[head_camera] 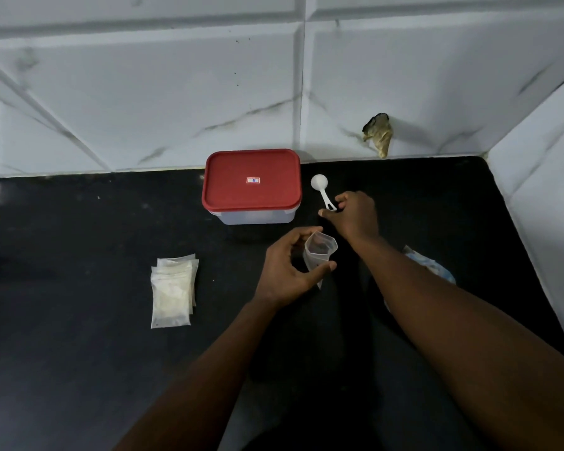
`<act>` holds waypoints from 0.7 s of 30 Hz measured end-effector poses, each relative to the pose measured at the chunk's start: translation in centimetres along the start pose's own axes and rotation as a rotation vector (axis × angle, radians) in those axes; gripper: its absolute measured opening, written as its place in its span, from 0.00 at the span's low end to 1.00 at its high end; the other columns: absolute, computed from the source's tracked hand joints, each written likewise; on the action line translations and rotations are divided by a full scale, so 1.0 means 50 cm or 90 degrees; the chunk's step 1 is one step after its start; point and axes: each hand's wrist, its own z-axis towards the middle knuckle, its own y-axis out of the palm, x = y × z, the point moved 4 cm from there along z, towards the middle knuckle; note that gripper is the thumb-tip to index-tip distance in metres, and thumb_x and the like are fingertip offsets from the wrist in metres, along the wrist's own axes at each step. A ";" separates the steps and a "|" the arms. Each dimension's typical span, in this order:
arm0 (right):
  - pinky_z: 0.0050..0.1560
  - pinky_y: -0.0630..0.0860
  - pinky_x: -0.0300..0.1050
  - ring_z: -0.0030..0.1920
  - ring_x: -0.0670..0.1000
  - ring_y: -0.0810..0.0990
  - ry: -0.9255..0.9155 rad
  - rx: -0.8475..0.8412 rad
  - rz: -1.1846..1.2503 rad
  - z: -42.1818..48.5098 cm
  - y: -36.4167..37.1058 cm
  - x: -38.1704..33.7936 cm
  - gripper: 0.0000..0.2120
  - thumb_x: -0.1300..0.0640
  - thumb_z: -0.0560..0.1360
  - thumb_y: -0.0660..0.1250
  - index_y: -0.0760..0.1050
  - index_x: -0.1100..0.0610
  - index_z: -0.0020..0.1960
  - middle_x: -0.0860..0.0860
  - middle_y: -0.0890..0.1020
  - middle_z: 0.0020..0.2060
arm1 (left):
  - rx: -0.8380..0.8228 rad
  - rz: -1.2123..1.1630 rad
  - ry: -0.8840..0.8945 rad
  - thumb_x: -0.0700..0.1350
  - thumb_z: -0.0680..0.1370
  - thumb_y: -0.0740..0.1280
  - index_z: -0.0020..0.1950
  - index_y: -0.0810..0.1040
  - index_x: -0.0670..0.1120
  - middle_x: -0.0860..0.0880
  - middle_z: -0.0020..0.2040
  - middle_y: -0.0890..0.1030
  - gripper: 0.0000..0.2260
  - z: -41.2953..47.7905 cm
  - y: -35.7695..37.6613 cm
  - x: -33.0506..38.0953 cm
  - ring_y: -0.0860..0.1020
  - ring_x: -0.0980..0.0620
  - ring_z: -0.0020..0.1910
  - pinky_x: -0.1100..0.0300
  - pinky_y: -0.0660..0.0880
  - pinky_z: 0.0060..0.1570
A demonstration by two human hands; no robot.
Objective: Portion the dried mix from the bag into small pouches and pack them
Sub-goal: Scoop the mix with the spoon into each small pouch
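My left hand (287,268) holds a small clear pouch (318,255) with its mouth pulled open, fingers and thumb curled round it above the black counter. My right hand (352,216) reaches past it and pinches the handle end of a white plastic scoop (321,190) that lies on the counter, bowl pointing away. A stack of filled pouches (173,288) with pale powder lies flat to the left. Part of a white and blue bag (433,265) shows under my right forearm, mostly hidden.
A clear tub with a shut red lid (251,180) stands at the back against the tiled wall. A crumpled brown scrap (380,133) sticks to the wall near the corner. The black counter (79,239) ends at a white wall on the right.
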 end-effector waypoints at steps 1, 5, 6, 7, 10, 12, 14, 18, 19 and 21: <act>0.48 0.77 0.45 0.47 0.49 0.80 0.003 -0.004 -0.006 0.002 0.003 -0.001 0.19 0.53 0.71 0.78 0.80 0.60 0.58 0.54 0.81 0.51 | -0.003 0.000 -0.002 0.45 0.72 0.79 0.69 0.76 0.46 0.56 0.61 0.82 0.26 0.002 0.000 -0.002 0.81 0.59 0.61 0.66 0.77 0.60; 0.48 0.80 0.46 0.45 0.49 0.83 0.009 -0.006 -0.004 0.006 0.005 -0.002 0.11 0.55 0.72 0.77 0.83 0.57 0.53 0.52 0.85 0.45 | -0.002 -0.001 0.000 0.44 0.72 0.80 0.69 0.77 0.46 0.55 0.61 0.82 0.26 0.006 0.000 -0.007 0.81 0.58 0.61 0.65 0.77 0.60; 0.49 0.81 0.46 0.46 0.50 0.84 0.013 -0.004 0.002 0.005 0.002 -0.002 0.10 0.56 0.72 0.77 0.84 0.57 0.52 0.52 0.85 0.44 | -0.001 -0.001 0.001 0.43 0.72 0.80 0.69 0.77 0.46 0.55 0.61 0.82 0.26 0.007 0.000 -0.007 0.81 0.58 0.61 0.65 0.77 0.60; 0.50 0.81 0.46 0.46 0.49 0.84 0.021 -0.004 0.013 0.004 -0.002 -0.001 0.09 0.56 0.73 0.77 0.84 0.57 0.52 0.51 0.86 0.44 | 0.000 -0.001 0.002 0.43 0.72 0.80 0.69 0.77 0.46 0.55 0.61 0.82 0.27 0.007 0.000 -0.006 0.81 0.58 0.61 0.65 0.77 0.60; 0.46 0.80 0.41 0.44 0.47 0.83 0.029 0.009 0.059 -0.011 -0.022 0.000 0.09 0.56 0.73 0.76 0.84 0.56 0.52 0.50 0.85 0.43 | 0.005 -0.003 0.012 0.42 0.72 0.80 0.68 0.77 0.45 0.54 0.61 0.82 0.27 0.005 0.000 0.000 0.81 0.57 0.61 0.64 0.77 0.60; 0.43 0.78 0.38 0.42 0.45 0.83 0.019 0.023 0.084 -0.027 -0.039 0.004 0.08 0.54 0.74 0.75 0.84 0.56 0.51 0.49 0.85 0.41 | 0.004 -0.002 0.019 0.43 0.71 0.80 0.68 0.77 0.45 0.54 0.61 0.82 0.27 0.000 0.001 0.006 0.81 0.58 0.61 0.66 0.77 0.60; 0.42 0.80 0.42 0.40 0.47 0.84 0.004 0.031 0.105 -0.049 -0.061 0.012 0.08 0.52 0.76 0.73 0.84 0.56 0.50 0.50 0.84 0.39 | 0.001 0.004 0.029 0.43 0.71 0.81 0.68 0.77 0.45 0.54 0.61 0.82 0.27 -0.007 0.004 0.014 0.81 0.58 0.62 0.66 0.76 0.61; 0.41 0.85 0.49 0.37 0.49 0.85 -0.002 0.060 0.168 -0.097 -0.112 0.041 0.06 0.53 0.76 0.72 0.84 0.55 0.48 0.49 0.84 0.37 | -0.005 0.014 0.049 0.43 0.72 0.81 0.68 0.77 0.44 0.53 0.61 0.82 0.27 -0.026 0.015 0.030 0.81 0.58 0.61 0.67 0.75 0.61; 0.39 0.85 0.46 0.36 0.49 0.85 0.006 0.060 0.188 -0.111 -0.124 0.048 0.05 0.54 0.77 0.71 0.84 0.55 0.49 0.49 0.85 0.37 | -0.009 0.019 0.052 0.44 0.72 0.81 0.68 0.77 0.45 0.54 0.61 0.82 0.27 -0.031 0.019 0.034 0.80 0.59 0.61 0.67 0.75 0.62; 0.35 0.83 0.38 0.36 0.46 0.85 0.005 0.059 0.209 -0.142 -0.149 0.064 0.04 0.56 0.78 0.70 0.82 0.56 0.51 0.50 0.85 0.38 | -0.019 0.028 0.063 0.45 0.72 0.81 0.69 0.77 0.46 0.54 0.62 0.82 0.28 -0.041 0.028 0.043 0.80 0.59 0.62 0.64 0.76 0.63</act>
